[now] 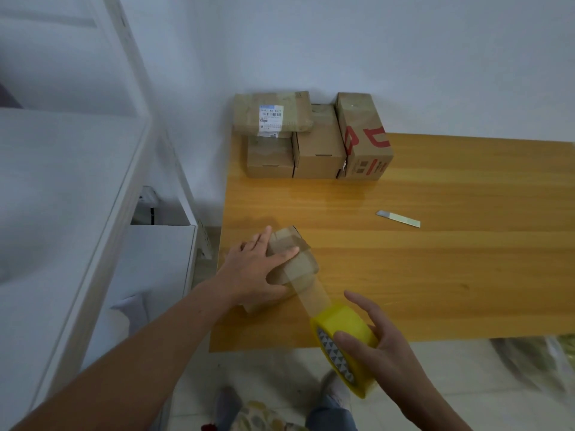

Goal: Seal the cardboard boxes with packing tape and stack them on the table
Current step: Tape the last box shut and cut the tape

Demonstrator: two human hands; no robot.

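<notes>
Head view | left hand (pixel 253 272) lay flat, pressing small cardboard box (pixel 292 262) at table (pixel 435 275) near-left edge | right hand (pixel 378 346) gripped yellow tape roll (pixel 343 334), strip stretched to box | four boxes (pixel 311 138) stacked by wall

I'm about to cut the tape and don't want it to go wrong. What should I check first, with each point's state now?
1. Small brown cardboard box pinned by left hand: ok.
2. Clear tape strip stretched from box to yellow tape roll: ok.
3. Right hand grips the roll: ok.
4. Flat metal cutter blade in hand: not ok; it lies apart on the wooden table.
5. Tape flat over the seam: cannot tell.
</notes>
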